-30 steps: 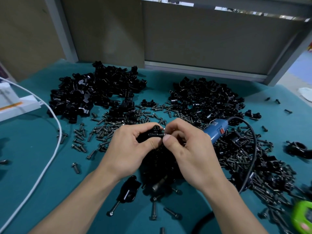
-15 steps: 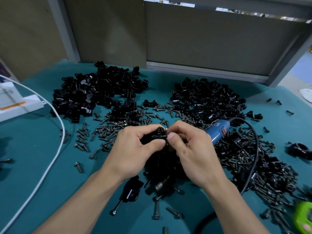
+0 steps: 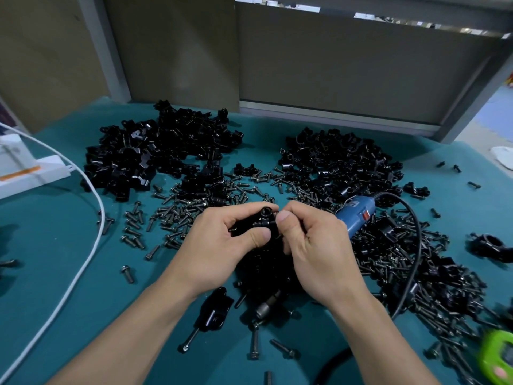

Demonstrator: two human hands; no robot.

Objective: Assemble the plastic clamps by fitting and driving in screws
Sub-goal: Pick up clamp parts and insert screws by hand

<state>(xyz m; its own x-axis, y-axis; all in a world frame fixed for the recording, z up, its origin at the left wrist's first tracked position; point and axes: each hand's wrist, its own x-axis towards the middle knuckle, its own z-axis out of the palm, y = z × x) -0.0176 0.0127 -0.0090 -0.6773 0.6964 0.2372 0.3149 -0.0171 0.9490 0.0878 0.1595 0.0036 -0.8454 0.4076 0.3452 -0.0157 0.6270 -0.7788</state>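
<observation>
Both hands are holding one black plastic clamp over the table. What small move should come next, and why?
Probably the right hand should finish seating the screw by its fingertips, then reach for the blue electric screwdriver lying just beside it. The left hand already steadies the black plastic clamp, and the driver is not yet picked up.

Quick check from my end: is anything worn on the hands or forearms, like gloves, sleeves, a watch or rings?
Nothing visible. The left hand and right hand are bare, with no gloves. Both forearms are uncovered as far as the bottom edge of the frame, with no sleeves or watch. No rings show on the visible fingers; nails are short and unpainted.
</observation>
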